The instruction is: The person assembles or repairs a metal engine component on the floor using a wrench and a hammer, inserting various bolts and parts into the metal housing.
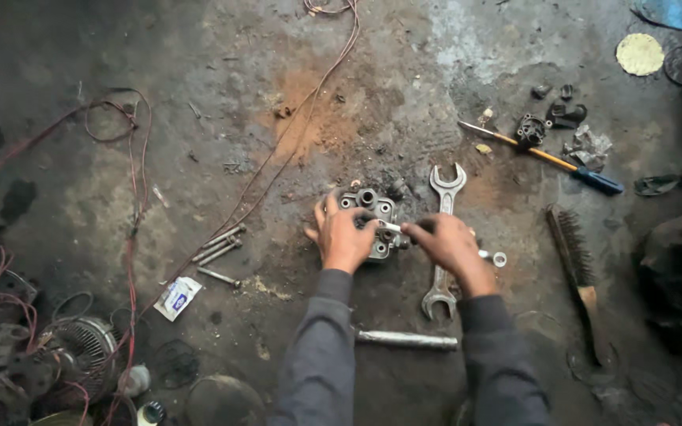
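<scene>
Left hand (pixel 344 237) clamped on the grey engine block (pixel 374 211), right hand (pixel 449 243) in closed grip around a slim wrench (pixel 436 239).

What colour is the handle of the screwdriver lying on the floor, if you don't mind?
The screwdriver has a blue handle and yellow shaft, seen in the head view.

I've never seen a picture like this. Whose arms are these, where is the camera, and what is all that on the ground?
The camera sits on a person's head, looking down at their own arms. The left hand steadies a grey metal engine part on the dirty concrete floor. The right hand holds a slim spanner to it. Nearby lie a large open-ended wrench, loose bolts, a wire brush, a screwdriver, a metal rod and red wires.
</scene>
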